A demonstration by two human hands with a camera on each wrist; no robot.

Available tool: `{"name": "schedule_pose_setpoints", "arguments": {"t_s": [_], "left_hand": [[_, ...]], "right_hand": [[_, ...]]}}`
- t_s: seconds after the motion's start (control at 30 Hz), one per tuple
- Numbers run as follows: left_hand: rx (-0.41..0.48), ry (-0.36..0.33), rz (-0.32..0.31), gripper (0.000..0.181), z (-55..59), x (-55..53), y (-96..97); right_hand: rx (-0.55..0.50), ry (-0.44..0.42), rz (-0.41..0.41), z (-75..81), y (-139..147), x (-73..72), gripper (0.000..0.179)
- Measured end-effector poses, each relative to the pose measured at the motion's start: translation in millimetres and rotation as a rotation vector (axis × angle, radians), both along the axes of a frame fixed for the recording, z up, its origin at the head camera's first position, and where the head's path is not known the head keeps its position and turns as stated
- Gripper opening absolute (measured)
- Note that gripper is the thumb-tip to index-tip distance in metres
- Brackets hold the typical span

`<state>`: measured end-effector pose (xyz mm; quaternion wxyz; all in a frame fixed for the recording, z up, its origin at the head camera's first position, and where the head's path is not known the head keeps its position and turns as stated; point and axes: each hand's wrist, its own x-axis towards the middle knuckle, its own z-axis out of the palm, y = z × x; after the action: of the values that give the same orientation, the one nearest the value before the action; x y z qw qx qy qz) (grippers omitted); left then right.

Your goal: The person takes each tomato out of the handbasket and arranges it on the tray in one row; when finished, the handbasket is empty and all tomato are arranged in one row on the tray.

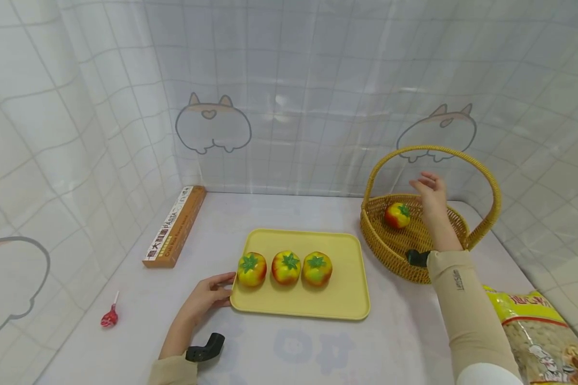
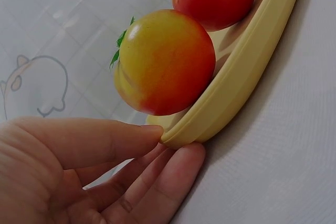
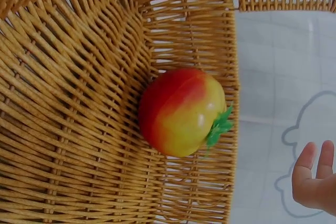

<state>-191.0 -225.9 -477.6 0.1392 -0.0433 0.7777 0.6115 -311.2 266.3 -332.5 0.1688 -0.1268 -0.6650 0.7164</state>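
On a yellow tray [image 1: 298,310] three red-and-yellow tomatoes with green leafy tops stand in a row: a left one [image 1: 252,269], a middle one [image 1: 286,267] and a right one [image 1: 317,269]. My left hand [image 1: 205,297] pinches the tray's left edge, thumb on the rim and fingers beneath, as the left wrist view shows. My right hand [image 1: 431,198] is above the wicker basket [image 1: 390,243], under its arched handle, fingers loosely bent around nothing. Inside that basket, against its wall, lies another tomato [image 3: 184,112], apart from the hand.
A pasta box [image 1: 175,227] lies at the back left. Near the left edge is a red lollipop [image 1: 109,316]. At the front right, beside my right sleeve, sits a yellow-topped food bag [image 1: 541,337]. White patterned curtains [image 1: 289,107] enclose the table.
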Motion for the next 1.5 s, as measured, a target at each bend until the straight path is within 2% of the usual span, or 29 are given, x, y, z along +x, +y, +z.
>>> {"name": "schedule_pose_setpoints", "arguments": {"t_s": [0.23, 0.57, 0.77, 0.93, 1.1, 1.23, 1.37, 1.5], "left_hand": [[0.001, -0.002, 0.009, 0.052, -0.9, -1.9, 0.1], [0.006, -0.009, 0.021, 0.053, -1.2, -1.2, -0.5], [0.003, -0.006, 0.026, 0.053, -0.3, 0.8, 0.5], [0.004, -0.010, 0.037, 0.052, 1.1, 2.5, 1.9], [0.000, -0.009, 0.046, 0.051, 2.0, 2.6, 2.3], [-0.002, -0.004, 0.040, 0.052, 2.4, 2.4, 2.0], [0.008, -0.001, 0.018, 0.053, 3.3, 2.8, 1.3], [0.009, 0.002, 0.012, 0.053, 4.5, 3.2, 1.1]], "right_hand": [[-0.109, 0.023, -0.063, -3.7, 10, -13.0, 0.028], [-0.141, 0.002, -0.135, -13.2, 19, -19.7, 0.030], [-0.162, -0.065, -0.191, -22.6, 26, -23.4, 0.038], [-0.130, -0.140, -0.195, -27.8, 30, -24.1, 0.044], [-0.096, -0.281, -0.091, -35.7, 33, -24.7, 0.055], [-0.079, -0.361, -0.009, -45.7, 35, -23.8, 0.066], [-0.068, -0.402, 0.051, -51.4, 35, -20.1, 0.071], [-0.041, -0.445, 0.153, -51.9, 34, -17.2, 0.075]]}}
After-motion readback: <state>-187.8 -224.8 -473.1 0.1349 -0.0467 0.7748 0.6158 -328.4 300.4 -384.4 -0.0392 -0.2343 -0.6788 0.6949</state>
